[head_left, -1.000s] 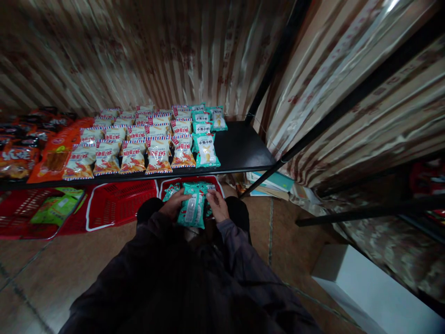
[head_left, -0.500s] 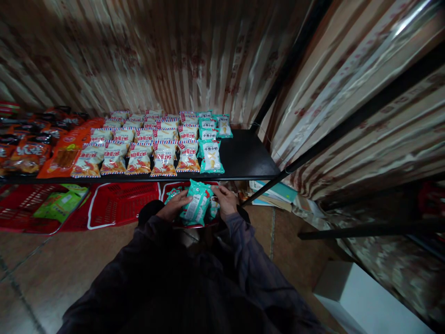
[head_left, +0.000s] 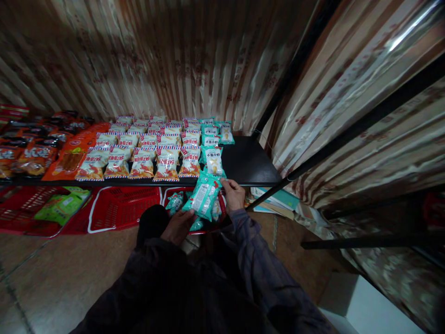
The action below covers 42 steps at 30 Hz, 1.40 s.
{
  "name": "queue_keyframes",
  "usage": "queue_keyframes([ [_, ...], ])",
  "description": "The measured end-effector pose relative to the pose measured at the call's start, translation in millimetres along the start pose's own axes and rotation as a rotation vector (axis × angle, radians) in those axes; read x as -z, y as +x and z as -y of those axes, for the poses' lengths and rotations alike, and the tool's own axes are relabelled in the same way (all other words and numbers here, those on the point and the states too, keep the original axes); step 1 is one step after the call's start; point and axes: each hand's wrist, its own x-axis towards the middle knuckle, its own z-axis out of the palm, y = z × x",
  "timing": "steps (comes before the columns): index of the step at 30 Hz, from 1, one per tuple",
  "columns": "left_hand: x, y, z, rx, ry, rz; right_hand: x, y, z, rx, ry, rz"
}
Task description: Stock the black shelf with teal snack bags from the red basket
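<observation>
A teal snack bag (head_left: 203, 195) is held tilted between my two hands, its printed back facing up. My right hand (head_left: 234, 194) pinches its upper right corner, close to the shelf's front edge. At the bag's lower left corner, my left hand (head_left: 178, 226) has its fingers closed on the edge. Beneath the bag is a red basket (head_left: 223, 202) with more teal bags (head_left: 174, 202) in it, partly hidden by the held one. Just beyond, a teal bag (head_left: 212, 161) stands at the front of a row of the same kind on the shelf.
The black shelf (head_left: 250, 160) carries rows of white shrimp snack bags (head_left: 167, 162), an orange packet (head_left: 71, 157) and black-and-orange bags (head_left: 36, 155). Below are another red basket (head_left: 121, 208) and a green packet (head_left: 60, 206). A black post (head_left: 267, 192) slants at right; a white box (head_left: 375, 306) sits lower right.
The teal bag has risen toward the shelf and tilted to the right. My right hand moved up and right with its top corner; my left hand slid down to its lower corner.
</observation>
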Motion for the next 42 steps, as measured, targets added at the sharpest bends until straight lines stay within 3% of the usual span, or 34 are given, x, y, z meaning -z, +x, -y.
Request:
queue_keyframes([
  [5, -18.1, -3.0, 4.9, 0.068, -0.040, -0.052, -7.4, 1.3, 13.7, 0.025, -0.016, 0.003],
  [12, -21.7, -5.5, 0.1, -0.013, 0.011, -0.082, -5.9, 9.7, 23.3, 0.051, -0.084, 0.086],
  [20, -21.2, -9.9, -3.1, -0.078, 0.062, -0.059, -11.8, 11.8, 26.5, 0.016, -0.020, 0.077],
  [31, -48.3, -30.6, -23.4, -0.192, 0.087, -0.082, -6.7, 14.4, 34.4, 0.167, -0.080, 0.182],
  [36, -57.2, -26.8, -27.4, -0.225, 0.073, -0.117, -10.1, 1.5, 36.6, 0.274, -0.092, 0.179],
  [42, -60.3, -17.5, -29.2, -0.229, 0.066, -0.075, -15.8, -20.6, 42.9, 0.324, -0.100, 0.239],
])
